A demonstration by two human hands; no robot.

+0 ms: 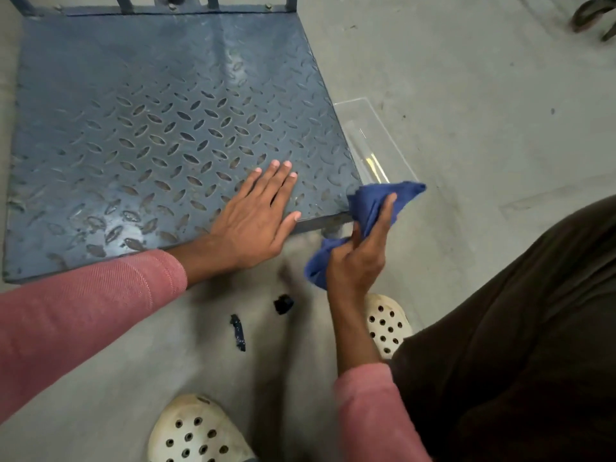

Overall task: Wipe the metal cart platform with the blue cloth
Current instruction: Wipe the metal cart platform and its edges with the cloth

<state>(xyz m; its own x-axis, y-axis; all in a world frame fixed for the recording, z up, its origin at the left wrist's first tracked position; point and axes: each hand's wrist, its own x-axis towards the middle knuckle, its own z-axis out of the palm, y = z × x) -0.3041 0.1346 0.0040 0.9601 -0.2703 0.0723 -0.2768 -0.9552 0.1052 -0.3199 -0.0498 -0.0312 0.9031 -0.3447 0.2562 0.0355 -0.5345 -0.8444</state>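
Blue cloth [366,208] gripped in right hand [358,258], off platform [160,105]

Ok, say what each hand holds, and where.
The right hand grips the blue cloth around its bunched middle; both ends stick out. The left hand holds nothing, lying flat on the cart platform.

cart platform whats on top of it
Only the left hand, flat on the cart platform near its front right corner. The blue cloth is beside that corner, in the right hand. Metal under the palm is hidden.

no legible text, seemingly
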